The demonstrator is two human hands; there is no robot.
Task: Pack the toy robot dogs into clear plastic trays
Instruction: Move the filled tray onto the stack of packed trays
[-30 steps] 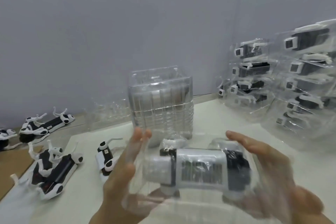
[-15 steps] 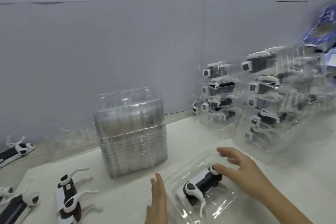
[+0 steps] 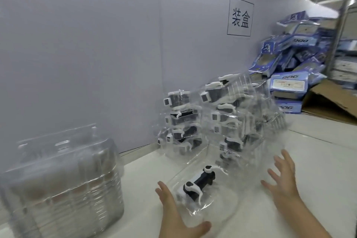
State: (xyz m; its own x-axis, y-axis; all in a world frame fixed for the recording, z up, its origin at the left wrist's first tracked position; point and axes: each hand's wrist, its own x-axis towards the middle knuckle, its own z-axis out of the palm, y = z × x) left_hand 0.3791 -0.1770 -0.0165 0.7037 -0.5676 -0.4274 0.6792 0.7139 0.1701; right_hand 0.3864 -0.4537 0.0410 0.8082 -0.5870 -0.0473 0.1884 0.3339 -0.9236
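So the dog (image 3: 199,181) is in its clear tray (image 3: 222,206), and the tray sits flat on the white worktop (image 3: 318,170), low in the middle of my view, about 6 o'clock. The dog is black with white legs and lies along the tray from roughly 7 to 1 o'clock.

My left grip (image 3: 173,212) is at about 8 o'clock from the dog. The fingers are straight and point away from me along the tray's left edge, and the thumb sticks out toward 3 o'clock under the near end. It holds nothing. It's either brushing the plastic or just beside it. The tray is clear and blurry, so I honestly can't tell which.

My right grip (image 3: 284,177) is at 3 o'clock from the dog. It's wide open with the fingers spread and nothing in it, and it looks apart from the tray. So the tray lies between my two grips, nearer the left one.

Other stuff on the worktop: a stack of empty trays (image 3: 63,179) at 9 o'clock, and a pile of packed trays (image 3: 222,121) at 12 o'clock against the grey wall (image 3: 96,63). Past that, around 1 to 2 o'clock, there's a heap of blue boxes (image 3: 289,63) marked DOG and some brown cardboard (image 3: 328,102). A sign (image 3: 240,16) hangs on the wall.
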